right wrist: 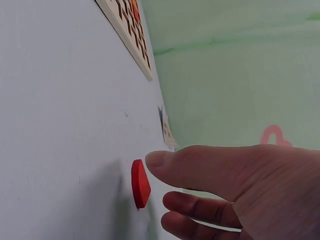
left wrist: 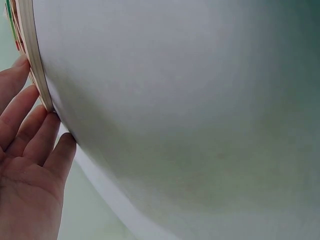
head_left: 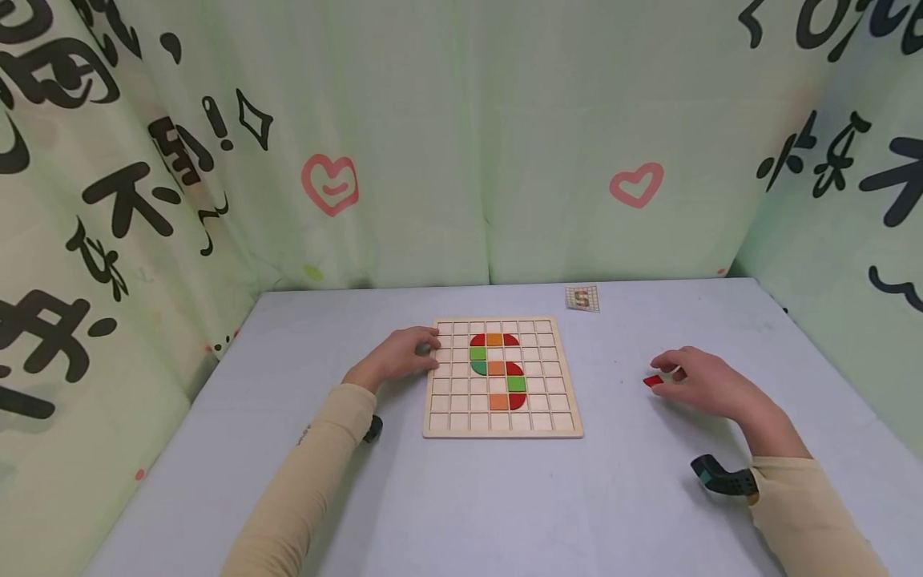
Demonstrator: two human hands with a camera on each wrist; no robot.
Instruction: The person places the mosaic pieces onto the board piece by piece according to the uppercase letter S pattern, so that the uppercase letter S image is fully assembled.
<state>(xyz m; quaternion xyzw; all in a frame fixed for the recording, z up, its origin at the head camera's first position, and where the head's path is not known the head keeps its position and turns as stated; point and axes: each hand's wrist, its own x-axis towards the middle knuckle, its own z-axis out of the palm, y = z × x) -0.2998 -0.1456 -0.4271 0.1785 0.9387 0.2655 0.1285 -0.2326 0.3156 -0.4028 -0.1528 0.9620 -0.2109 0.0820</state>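
Observation:
A square wooden grid board (head_left: 502,429) lies on the table, with red, orange and green pieces (head_left: 497,368) set in its middle cells in an S-like curve. My left hand (head_left: 398,355) touches the board's left edge; in the left wrist view its extended fingers (left wrist: 50,137) rest along the side of the wood. To the right of the board, a small red piece (right wrist: 141,184) with a curved edge is on the white surface. Close over it is my right hand (head_left: 703,383), thumb and fingers spread apart, with a narrow gap between thumb tip and piece.
A small card (head_left: 582,298) with a grid pattern lies behind the board near the table's (head_left: 505,513) back edge. Light green curtains (head_left: 490,144) with black writing and pink hearts hang along the back and both sides. Each wrist wears a dark band (head_left: 723,477).

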